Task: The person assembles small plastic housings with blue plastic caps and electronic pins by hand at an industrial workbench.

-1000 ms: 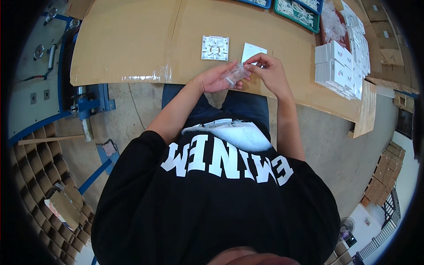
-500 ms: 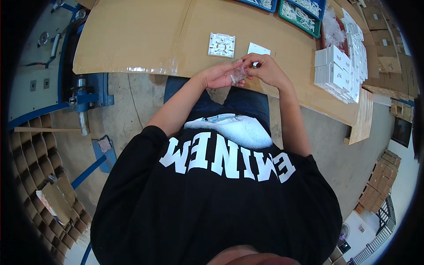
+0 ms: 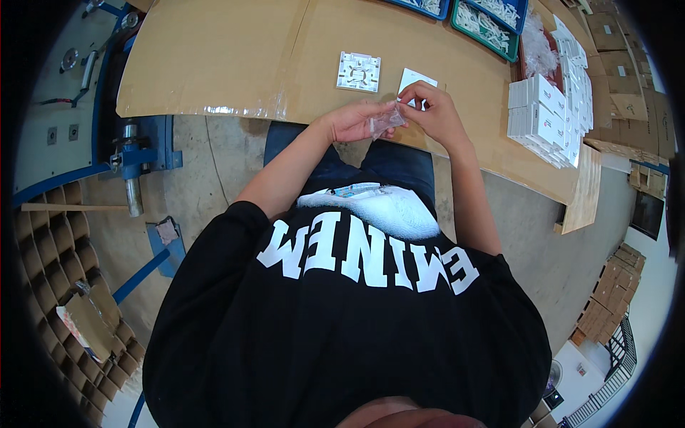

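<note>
A small clear plastic bag [image 3: 385, 121] with something white inside hangs between my hands at the table's near edge. My left hand [image 3: 354, 121] is closed on the bag's side, thumb on top. My right hand [image 3: 434, 113] pinches at the bag's upper corner, with thumb and forefinger together. Just beyond my left hand lies a square white plastic base [image 3: 359, 72] with moulded clips and an opening in its middle. A flat white card or plate [image 3: 417, 78] lies beyond my right hand, partly hidden by its fingers.
Brown cardboard covers the table [image 3: 221, 64]. At the far right, a green tray [image 3: 485, 32] and blue trays [image 3: 499, 10] hold small white parts. Stacked white boxes [image 3: 546, 114] stand to the right, beside crumpled clear bags [image 3: 539, 44]. Blue metal machinery [image 3: 135, 157] stands left.
My right hand has shifted slightly up and to the right, and the bag is drawn out a little more between both hands. The white base has not moved.
</note>
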{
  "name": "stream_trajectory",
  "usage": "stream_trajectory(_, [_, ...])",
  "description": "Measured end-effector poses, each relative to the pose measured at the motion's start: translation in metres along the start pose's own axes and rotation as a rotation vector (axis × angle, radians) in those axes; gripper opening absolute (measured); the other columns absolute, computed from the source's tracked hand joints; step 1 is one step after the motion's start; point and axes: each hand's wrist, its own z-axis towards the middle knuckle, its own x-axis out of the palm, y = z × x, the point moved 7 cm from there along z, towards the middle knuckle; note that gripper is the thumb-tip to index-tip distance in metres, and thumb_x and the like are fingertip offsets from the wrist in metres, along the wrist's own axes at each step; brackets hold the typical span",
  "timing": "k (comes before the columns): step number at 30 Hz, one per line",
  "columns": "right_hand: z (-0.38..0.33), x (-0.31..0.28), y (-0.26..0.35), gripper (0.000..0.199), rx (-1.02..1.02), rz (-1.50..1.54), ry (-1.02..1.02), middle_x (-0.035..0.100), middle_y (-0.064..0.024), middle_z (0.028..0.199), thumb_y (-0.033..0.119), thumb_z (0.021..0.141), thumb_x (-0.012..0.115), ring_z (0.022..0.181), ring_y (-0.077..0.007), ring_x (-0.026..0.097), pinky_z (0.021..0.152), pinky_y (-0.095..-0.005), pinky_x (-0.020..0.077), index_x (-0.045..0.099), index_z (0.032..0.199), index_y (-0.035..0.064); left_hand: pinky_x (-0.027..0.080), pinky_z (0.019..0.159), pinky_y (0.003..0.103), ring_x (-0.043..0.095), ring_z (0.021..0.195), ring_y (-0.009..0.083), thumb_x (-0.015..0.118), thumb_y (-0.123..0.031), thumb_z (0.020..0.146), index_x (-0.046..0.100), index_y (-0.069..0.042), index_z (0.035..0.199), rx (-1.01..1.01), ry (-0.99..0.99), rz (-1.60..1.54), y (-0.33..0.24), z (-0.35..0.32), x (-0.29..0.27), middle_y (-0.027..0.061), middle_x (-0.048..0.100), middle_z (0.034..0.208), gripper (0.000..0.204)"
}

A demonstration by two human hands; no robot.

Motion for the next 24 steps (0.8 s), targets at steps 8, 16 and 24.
stream_trajectory(8, [-0.007,-0.001,-0.001,0.012,0.016,-0.041,0.018,0.069,-0.0069,0.088,0.01,0.085,0.075,0.069,-0.0148,0.057,0.064,-0.0292,0.0475,0.071,0.091,0.0006,0.057,0.087,0.034,0.066,0.092,0.0175,0.053,-0.035,0.107,0.061,0.002,0.129,0.018,-0.071,0.094,-0.002,0.002,0.006,0.0164,0.07,0.117,0.044])
stream_trajectory(16, [-0.01,-0.002,0.005,0.009,0.04,-0.027,0.017,0.071,-0.0066,0.103,0.005,0.084,0.074,0.079,-0.0137,0.062,0.069,-0.0279,0.0488,0.073,0.09,-0.0015,0.057,0.087,0.037,0.066,0.094,0.0199,0.053,-0.031,0.107,0.059,0.003,0.131,0.02,-0.116,0.012,0.002,0.001,-0.001,0.0161,0.068,0.121,0.042])
stream_trajectory(24, [-0.012,0.012,-0.023,0.01,0.191,0.226,0.238,0.069,-0.0075,0.118,0.0,0.085,0.07,0.094,-0.015,0.065,0.083,-0.0282,0.0516,0.077,0.092,-0.0012,0.059,0.089,0.037,0.07,0.107,0.023,0.058,-0.03,0.105,0.06,0.007,0.128,0.002,-0.098,0.02,0.004,0.002,-0.004,0.0161,0.069,0.121,0.043])
